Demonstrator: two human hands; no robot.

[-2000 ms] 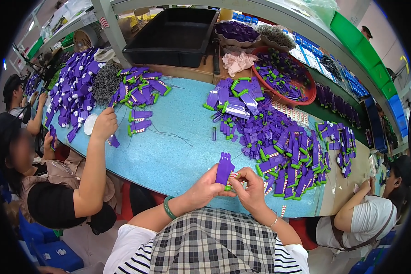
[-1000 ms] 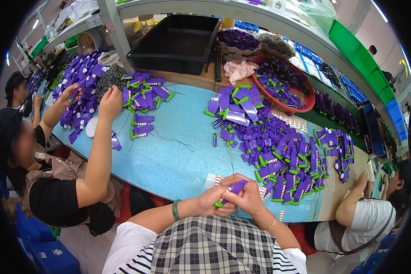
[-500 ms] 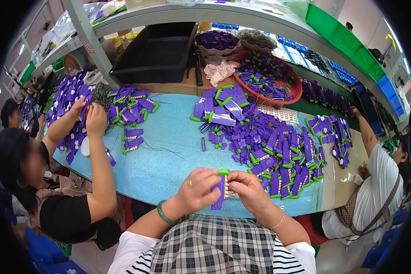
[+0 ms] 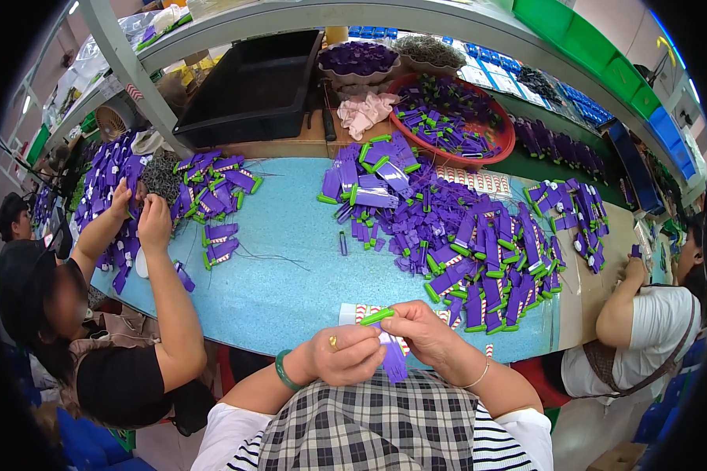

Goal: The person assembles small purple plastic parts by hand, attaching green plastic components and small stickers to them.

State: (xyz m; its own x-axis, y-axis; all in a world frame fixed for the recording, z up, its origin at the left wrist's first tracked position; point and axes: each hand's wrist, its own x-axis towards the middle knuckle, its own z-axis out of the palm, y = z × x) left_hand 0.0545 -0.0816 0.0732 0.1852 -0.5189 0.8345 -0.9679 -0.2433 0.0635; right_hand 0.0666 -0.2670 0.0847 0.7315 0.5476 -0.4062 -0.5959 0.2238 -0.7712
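A purple plastic toy wing with a green tip (image 4: pixel 395 364) is held over the table's near edge, in front of my plaid apron. My left hand (image 4: pixel 346 355), wearing a ring and a green bangle, pinches it from the left. My right hand (image 4: pixel 424 331) has thumb and fingers closed at its green end. Part of the wing is hidden by my fingers. Just beyond my hands lies a sheet of red-and-white striped stickers (image 4: pixel 355 313). To the right spreads a heap of purple wings with green tips (image 4: pixel 491 271).
A black tray (image 4: pixel 247 94), a red basin (image 4: pixel 506 145) of purple-green parts and a pink cloth (image 4: pixel 365 115) stand at the back. Co-workers sit on both sides; one's hands (image 4: pixel 151 216) reach over the left pile. A shelf beam (image 4: pixel 330 23) crosses above.
The wing has tilted, its green end now slanting up to the right. My left hand has moved lower, and the sticker sheet shows beyond. The right co-worker's arm has drawn back.
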